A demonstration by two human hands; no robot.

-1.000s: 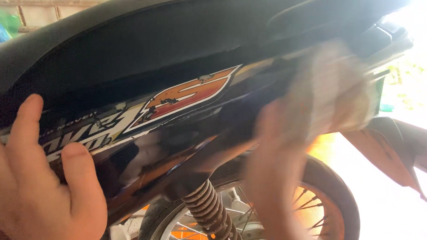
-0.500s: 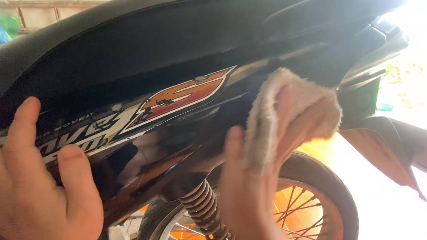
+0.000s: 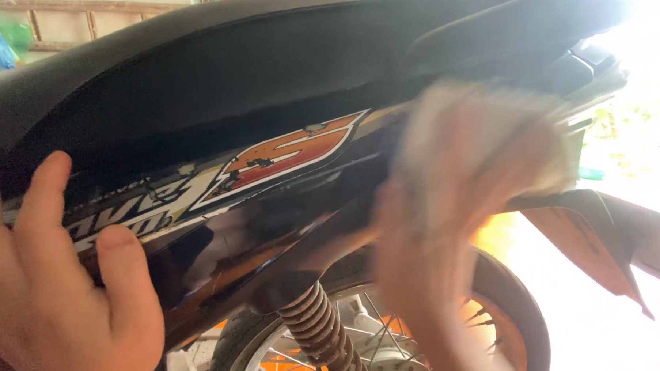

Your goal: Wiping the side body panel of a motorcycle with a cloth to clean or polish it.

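The right hand (image 3: 456,225) is a blur, fingers wrapped into a pale fluffy cloth (image 3: 482,140) pressed on the motorbike's glossy black side panel (image 3: 272,209). Over to its left, the left hand (image 3: 52,290) lies flat and spread on the same panel, just beside the orange sticker (image 3: 285,154). A coil shock (image 3: 320,332) sits below.

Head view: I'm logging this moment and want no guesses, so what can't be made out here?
- Right hand and pale cloth: motion-blurred, so the grip is unclear.
- Left hand: cut off by the left and bottom edges.
- Rear wheel: partly behind the hand, cut by the bottom edge.
- Top right: washed out by glare.
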